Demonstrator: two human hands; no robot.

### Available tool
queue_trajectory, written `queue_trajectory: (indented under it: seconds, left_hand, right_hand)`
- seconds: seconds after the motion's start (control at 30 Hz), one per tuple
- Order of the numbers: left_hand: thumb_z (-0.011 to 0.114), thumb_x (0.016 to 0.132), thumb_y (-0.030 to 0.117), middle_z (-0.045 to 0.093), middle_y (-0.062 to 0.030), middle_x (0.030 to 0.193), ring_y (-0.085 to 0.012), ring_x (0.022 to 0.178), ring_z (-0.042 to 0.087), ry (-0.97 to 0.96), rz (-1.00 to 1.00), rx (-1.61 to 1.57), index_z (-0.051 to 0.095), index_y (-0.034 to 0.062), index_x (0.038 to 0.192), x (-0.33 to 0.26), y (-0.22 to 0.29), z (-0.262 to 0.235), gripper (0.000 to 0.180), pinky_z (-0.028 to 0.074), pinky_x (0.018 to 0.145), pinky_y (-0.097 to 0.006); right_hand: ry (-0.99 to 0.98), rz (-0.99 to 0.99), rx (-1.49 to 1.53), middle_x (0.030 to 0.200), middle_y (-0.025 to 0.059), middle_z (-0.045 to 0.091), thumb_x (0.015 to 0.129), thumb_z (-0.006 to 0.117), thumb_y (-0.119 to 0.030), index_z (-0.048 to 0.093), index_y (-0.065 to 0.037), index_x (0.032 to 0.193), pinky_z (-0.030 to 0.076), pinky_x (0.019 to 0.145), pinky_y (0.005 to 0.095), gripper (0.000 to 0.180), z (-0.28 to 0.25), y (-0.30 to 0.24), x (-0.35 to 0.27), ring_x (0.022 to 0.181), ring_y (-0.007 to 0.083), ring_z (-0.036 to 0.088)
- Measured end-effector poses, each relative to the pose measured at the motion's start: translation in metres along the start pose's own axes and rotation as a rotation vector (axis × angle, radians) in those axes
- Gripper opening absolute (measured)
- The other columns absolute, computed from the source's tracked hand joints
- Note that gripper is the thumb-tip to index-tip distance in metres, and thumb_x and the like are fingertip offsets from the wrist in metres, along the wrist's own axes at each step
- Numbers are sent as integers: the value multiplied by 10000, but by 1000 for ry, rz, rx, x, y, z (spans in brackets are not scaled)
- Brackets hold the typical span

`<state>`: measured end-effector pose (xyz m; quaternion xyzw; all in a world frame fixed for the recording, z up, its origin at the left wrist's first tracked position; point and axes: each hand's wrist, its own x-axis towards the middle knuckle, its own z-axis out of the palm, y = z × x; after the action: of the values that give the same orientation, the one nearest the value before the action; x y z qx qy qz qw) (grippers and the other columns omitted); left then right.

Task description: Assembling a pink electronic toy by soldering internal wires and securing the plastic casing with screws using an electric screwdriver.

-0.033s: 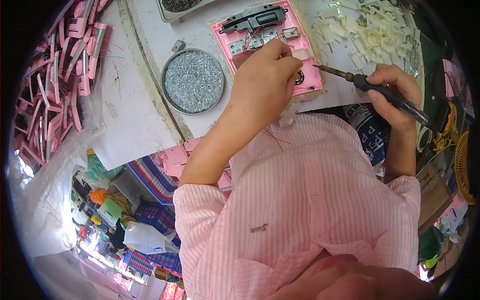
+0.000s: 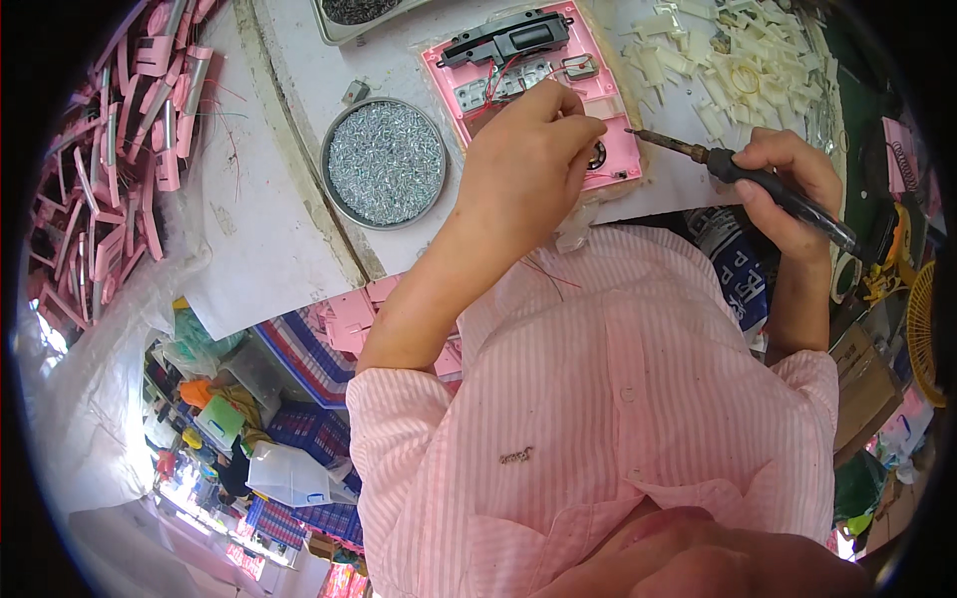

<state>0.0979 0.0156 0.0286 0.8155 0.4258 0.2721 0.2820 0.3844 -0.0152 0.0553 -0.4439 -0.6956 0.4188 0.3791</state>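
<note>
A pink plastic casing (image 2: 595, 45) lies on the table, fitted with a black module (image 2: 510, 38), metal contact plates (image 2: 474, 95), thin red wires and a round black-rimmed part (image 2: 598, 155). My left hand (image 2: 523, 149) is over its lower left part, thumb and fingers pinched together; whatever is between the fingertips is hidden. In my right hand (image 2: 797, 194) is a soldering iron (image 2: 725, 165), gripped by its black handle. Its tip points left, just at the casing's right edge, a little apart from my left fingertips.
A round tin (image 2: 385, 162) of small metal pins stands left of the casing, beside a small metal block (image 2: 355, 92). Pink parts with wires (image 2: 130, 130) are heaped at far left. Off-white plastic pieces (image 2: 738, 60) lie at the upper right. A metal tray (image 2: 339, 30) sits at the top.
Hardly anything differs; my left hand and the soldering iron have shifted very slightly to the right.
</note>
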Motion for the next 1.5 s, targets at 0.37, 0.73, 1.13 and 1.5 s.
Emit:
queue_trajectory:
  seconds: [0.37,0.73,1.13,1.5]
  left_hand:
    - [733,803,61,658,-54,887,-264,763,663,37,-7,-120,710,84,898,0,-9,3,101,541,659,-369]
    - [683,802,107,612,-42,917,-258,846,651,-54,82,106,678,95,908,-1,-5,6,107,554,670,-386]
    - [709,810,67,643,-38,952,-252,860,671,-154,80,216,702,108,968,3,-1,0,163,548,690,-372]
    - [702,777,78,610,-28,882,-242,835,656,-218,104,296,683,112,892,9,3,-3,122,543,667,-368]
  right_hand:
    - [17,-20,18,828,55,662,796,734,-44,681,23,971,394,608,233,194,-7,-5,1,648,96,541]
    - [-102,-18,3,744,14,632,790,760,-65,682,3,945,343,527,221,186,10,-4,7,574,54,500]
    - [-120,-8,-8,707,-6,622,809,746,-56,674,3,942,351,521,209,163,16,-2,11,578,36,514]
    - [-109,44,-48,689,9,640,814,771,-70,676,10,943,376,519,204,179,22,-14,15,563,44,546]
